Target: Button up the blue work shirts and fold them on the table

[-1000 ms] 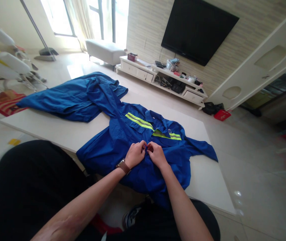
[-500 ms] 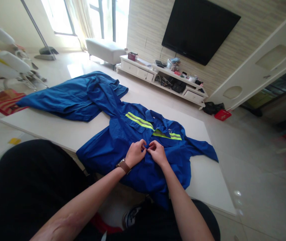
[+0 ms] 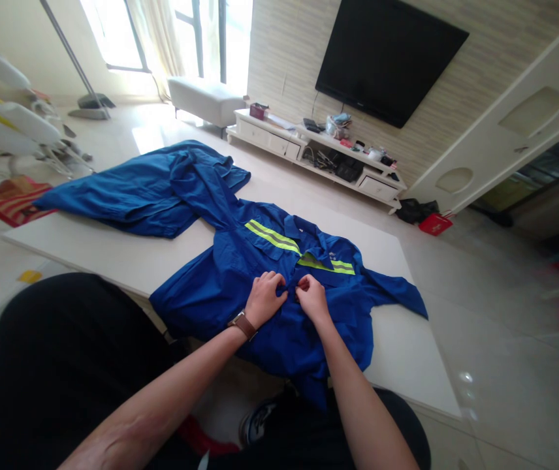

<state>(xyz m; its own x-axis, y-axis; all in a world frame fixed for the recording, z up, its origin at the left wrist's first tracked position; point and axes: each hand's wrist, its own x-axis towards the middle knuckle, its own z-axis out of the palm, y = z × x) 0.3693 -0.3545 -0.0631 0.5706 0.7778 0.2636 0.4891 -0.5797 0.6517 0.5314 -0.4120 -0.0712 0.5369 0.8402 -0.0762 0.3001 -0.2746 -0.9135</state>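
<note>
A black television [image 3: 391,62] hangs above a white cabinet [image 3: 260,135] beside a pale bench [image 3: 206,101]

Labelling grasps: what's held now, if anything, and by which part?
Left hand and right hand are at the front opening of the blue jacket, below the reflective stripes; whether either grip actually pinches it can't be told.

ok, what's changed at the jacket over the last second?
The right hand has moved a little to the right, opening a gap from the left hand. Whether either let go of fabric is too small to tell. The left hand, blue reflective-striped jacket and white table look about as before.
</note>
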